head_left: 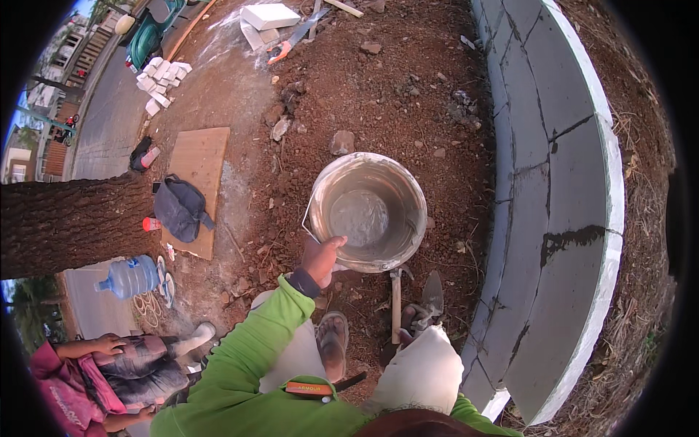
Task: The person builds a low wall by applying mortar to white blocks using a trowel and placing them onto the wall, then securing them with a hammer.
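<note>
My left hand (322, 260) is closed on the near-left rim of a round bucket (403, 182), its fingers lapping over the edge. Wet grey residue coats the bucket's inside and bottom, and a thin wire handle (309, 218) hangs at its left side. A hammer with a wooden handle (396, 306) lies just below the bucket, its metal head partly under the rim. Beside it a pointed trowel (433, 291) rests close to my right knee. My right hand does not show; only a bit of green right sleeve (470, 419) appears behind the knee.
A grey block wall (542, 211) curves along the right. Leftward lie a wooden board (198, 149) with a dark bag (182, 207), a water jug (131, 277) and a tree trunk (80, 222). Another person (116, 379) sits lower left. White blocks (269, 16) and an orange-handled saw (280, 51) lie farther off.
</note>
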### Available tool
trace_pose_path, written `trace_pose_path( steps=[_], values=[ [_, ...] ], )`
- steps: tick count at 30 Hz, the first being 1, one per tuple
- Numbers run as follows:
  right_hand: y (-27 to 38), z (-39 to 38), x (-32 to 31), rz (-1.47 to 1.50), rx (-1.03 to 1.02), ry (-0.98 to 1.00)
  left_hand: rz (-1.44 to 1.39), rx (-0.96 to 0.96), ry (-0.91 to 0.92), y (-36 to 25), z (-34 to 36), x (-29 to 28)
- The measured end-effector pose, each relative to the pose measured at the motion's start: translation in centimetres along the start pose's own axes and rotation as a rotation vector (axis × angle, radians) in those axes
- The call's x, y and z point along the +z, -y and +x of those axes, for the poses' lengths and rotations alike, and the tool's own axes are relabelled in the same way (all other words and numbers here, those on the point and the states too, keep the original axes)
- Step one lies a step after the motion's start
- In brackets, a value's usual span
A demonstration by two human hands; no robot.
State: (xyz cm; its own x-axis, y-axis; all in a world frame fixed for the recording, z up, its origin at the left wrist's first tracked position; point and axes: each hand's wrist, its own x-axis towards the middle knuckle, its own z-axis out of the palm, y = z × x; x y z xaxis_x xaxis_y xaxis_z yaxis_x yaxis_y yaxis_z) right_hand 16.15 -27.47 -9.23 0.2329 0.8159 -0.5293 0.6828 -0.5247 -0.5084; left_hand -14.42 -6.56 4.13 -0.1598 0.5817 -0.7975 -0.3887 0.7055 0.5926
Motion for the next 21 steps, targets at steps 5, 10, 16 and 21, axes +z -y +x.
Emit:
trace_pose_path(
  steps=[5,10,16,21],
  values=[
    [5.2,-1.6,-1.2,-0.159,0.024,0.200,-0.223,0.054,-0.272,1.3,-5.5,-1.5],
    [2.2,-0.7,1.4,-0.258,-0.029,0.264,-0.373,0.060,-0.552,5.2,-10.7,-5.7],
    [6.9,-3.6,-2.4,-0.223,-0.157,0.049,-0.117,-0.136,-0.584,11.0,-17.7,-17.6],
    [13.5,-12.8,-17.6,0.002,-0.138,0.101,-0.116,-0.237,-0.455,8.6,-25.3,-24.0]
  ],
)
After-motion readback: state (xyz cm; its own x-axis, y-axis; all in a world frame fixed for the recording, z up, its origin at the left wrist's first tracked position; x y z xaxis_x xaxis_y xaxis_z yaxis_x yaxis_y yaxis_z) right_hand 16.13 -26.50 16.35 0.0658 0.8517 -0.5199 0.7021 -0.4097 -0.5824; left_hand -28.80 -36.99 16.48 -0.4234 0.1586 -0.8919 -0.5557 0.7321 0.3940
